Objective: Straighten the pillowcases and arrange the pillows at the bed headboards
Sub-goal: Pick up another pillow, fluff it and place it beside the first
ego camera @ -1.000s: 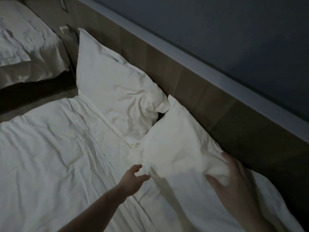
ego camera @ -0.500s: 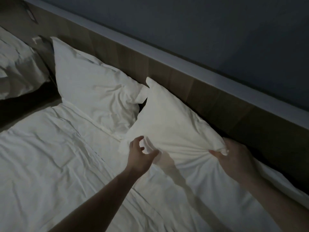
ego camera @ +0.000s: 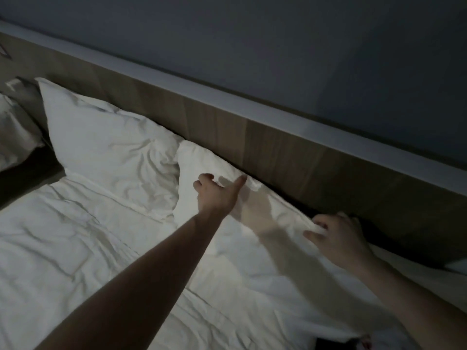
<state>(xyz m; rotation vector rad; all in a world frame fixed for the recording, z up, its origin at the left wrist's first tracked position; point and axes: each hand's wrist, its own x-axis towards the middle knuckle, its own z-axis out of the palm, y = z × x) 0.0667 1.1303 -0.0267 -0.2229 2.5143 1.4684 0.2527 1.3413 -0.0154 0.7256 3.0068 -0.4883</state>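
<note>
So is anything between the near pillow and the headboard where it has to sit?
Nothing visible: the near pillow already lies along the wooden headboard, right hand gripping its far edge, left hand resting on top.

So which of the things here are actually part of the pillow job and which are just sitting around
Part of the job:
near pillow, gripped by the right hand and touched by the left hand
far pillow, leaning on the headboard

Just there:
duvet
neighbouring bed at the left edge
</note>
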